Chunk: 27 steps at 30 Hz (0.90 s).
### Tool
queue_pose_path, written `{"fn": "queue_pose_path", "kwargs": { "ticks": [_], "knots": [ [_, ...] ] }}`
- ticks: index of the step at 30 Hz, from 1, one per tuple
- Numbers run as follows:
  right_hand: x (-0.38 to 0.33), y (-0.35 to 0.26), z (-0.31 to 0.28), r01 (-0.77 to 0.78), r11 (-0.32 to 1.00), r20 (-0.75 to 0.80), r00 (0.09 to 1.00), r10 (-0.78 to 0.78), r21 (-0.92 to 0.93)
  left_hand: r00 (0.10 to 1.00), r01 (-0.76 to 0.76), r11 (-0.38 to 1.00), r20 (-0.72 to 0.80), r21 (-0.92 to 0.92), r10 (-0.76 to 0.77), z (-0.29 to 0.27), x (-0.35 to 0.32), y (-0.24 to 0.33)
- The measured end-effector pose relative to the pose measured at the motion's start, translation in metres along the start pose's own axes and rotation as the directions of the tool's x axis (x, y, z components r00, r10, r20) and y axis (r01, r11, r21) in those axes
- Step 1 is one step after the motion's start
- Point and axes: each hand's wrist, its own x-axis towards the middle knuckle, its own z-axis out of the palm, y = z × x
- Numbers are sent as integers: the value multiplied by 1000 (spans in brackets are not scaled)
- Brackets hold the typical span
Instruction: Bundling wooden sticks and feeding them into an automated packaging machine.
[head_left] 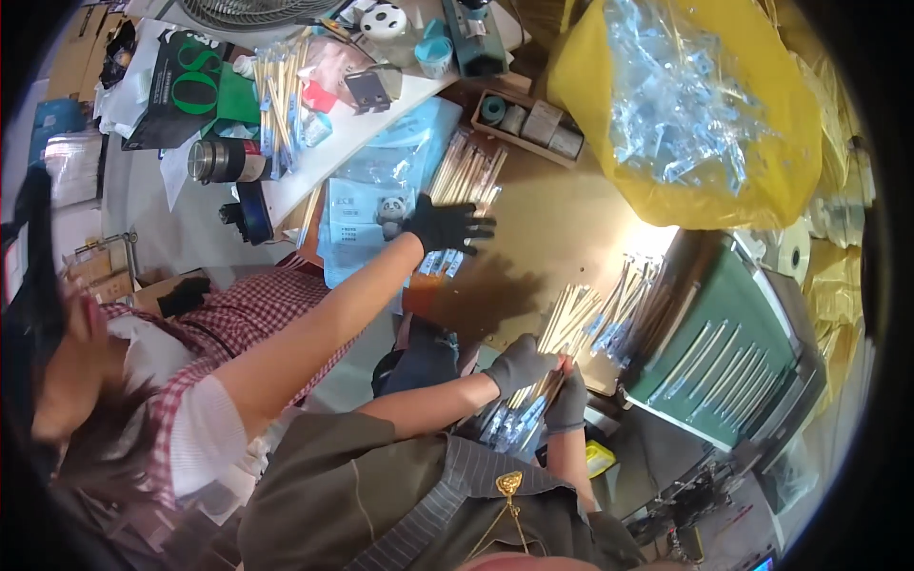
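My left hand [522,366], in a grey glove, reaches in from the lower left with its fingers closed at the ends of some thin wooden sticks [546,390]. Close beside it, my grey-gloved right hand [568,402] grips the same sticks, its bare fingertips meeting the left ones. The sticks have blue-and-clear wrapping at their lower ends, and more wrapped sticks [506,426] lie below near my body. Just beyond my hands is a loose pile of sticks [571,316], with another wrapped bunch [624,305] to its right.
At left a co-worker's black-gloved hand [446,228] spreads over another stick bundle [468,171] and blue bags [357,224]. A green conveyor [709,352] carries a row of wrapped sticks on the right. Behind stand a yellow bag [781,124] of wrapped pieces and a small wooden box [524,128].
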Motion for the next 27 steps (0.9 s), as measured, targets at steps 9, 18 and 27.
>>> {"fn": "queue_pose_path", "kwargs": {
  "ticks": [9,18,27],
  "knots": [
    [17,-11,-11,-12,1000,-38,999,11,-23,998,9,999,67,-52,-5,6,26,-10],
    [25,-21,-32,-16,1000,-14,1000,16,22,993,116,987,8,110,-118,11,13,63],
    [38,-27,-13,45,997,59,997,-42,-61,998,53,999,16,4,-53,10,30,37]
  ]
}}
